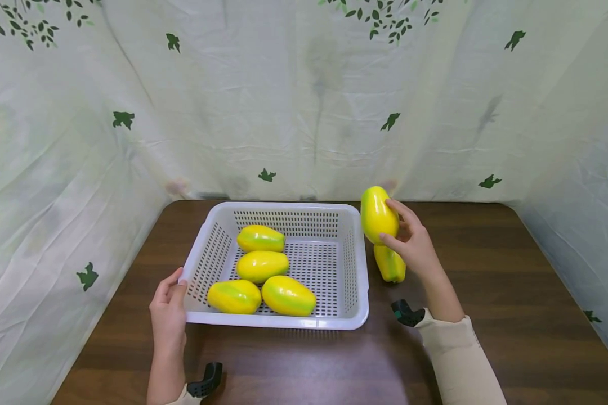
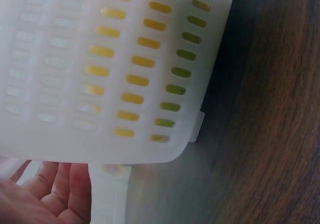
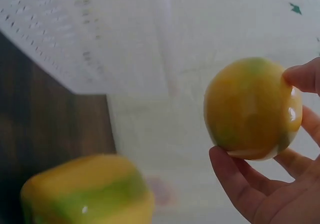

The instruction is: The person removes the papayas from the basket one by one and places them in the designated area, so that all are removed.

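- Right-hand fingertips (image 3: 305, 77) and thumb found curled round a yellow-green papaya (image 1: 378, 215), pinching it from both sides; confirmed in the right wrist view (image 3: 252, 109).
- Right hand (image 1: 414, 242) held this papaya upright, lifted off the table, just beside the basket's right wall and outside it.
- Left-hand fingers (image 2: 65, 189) seen close together under the basket's corner; thumb lay over the rim in the head view. Left hand (image 1: 168, 312) judged to be gripping the near left corner and steadying it.
- White perforated basket (image 1: 354, 292) stood on the dark wooden table (image 1: 486, 270), near its middle.
- Counted four papayas inside the basket: one at the back (image 1: 260, 238), one in the middle (image 1: 262, 265), two at the front (image 1: 234, 296) (image 1: 289, 295), the front pair touching.
- Noted one further papaya lying on the table (image 1: 389, 264), below the held one and just right of the basket; also visible, blurred, in the right wrist view (image 3: 87, 191).
- Judged progress: four of six in, one in hand beside the rim, one left on the table. Well past half, if loading was the work.
- Leaf-printed sheet (image 1: 304, 101) hung behind and to both sides.
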Motion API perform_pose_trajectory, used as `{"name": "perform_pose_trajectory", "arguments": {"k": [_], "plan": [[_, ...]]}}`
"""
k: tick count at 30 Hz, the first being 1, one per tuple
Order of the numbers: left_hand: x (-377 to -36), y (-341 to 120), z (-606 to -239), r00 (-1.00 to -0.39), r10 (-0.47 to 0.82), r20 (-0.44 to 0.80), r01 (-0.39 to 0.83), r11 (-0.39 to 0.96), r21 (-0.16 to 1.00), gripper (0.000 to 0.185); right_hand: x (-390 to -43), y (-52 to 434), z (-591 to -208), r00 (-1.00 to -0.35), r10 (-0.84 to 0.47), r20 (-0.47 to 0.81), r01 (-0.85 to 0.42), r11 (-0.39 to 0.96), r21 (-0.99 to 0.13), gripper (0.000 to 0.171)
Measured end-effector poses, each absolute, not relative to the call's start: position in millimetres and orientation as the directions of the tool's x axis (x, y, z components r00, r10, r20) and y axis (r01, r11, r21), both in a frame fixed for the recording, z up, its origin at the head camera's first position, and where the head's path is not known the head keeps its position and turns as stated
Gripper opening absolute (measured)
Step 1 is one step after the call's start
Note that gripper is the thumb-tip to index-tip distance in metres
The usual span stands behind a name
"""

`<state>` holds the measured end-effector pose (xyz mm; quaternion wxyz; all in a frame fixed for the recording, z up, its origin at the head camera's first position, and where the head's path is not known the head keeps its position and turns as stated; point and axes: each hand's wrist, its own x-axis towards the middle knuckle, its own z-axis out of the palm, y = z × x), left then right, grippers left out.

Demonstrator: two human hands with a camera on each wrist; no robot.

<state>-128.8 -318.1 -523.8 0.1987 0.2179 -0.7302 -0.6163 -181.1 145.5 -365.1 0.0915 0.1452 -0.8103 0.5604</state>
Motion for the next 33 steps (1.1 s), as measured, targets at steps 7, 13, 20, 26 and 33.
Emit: {"name": "perform_pose_trajectory", "arguments": {"k": [7,13,20,26,33], "plan": [[-124.0,-313.6,-510.2,-0.842,-0.539,0.026,-0.071,0.158,0.985,0.046,-177.0,174.5,-395.5,-0.961,-0.061,0.27,-0.274,0.342,-0.899,0.059],[-115.3,-300.1,-485.2,-0.848,-0.529,0.017,-0.072,0.146,0.987,0.046,-178.7,201.2,-429.3,-0.97,-0.014,0.241,-0.23,0.353,-0.907,0.06],[-119.6,-308.3,-499.0,-0.846,-0.533,0.009,-0.073,0.133,0.988,0.047,-170.7,216.7,-447.4,-0.98,0.049,0.195,-0.163,0.372,-0.914,0.059],[-124.2,-315.8,-513.4,-0.837,-0.547,0.016,-0.079,0.151,0.985,0.046,-163.7,226.3,-458.1,-0.981,0.056,0.188,-0.154,0.374,-0.915,0.06],[-120.6,-309.8,-499.9,-0.85,-0.527,0.025,-0.057,0.139,0.989,0.046,-157.4,231.6,-475.4,-0.994,0.041,0.105,-0.079,0.411,-0.908,0.061]]}}
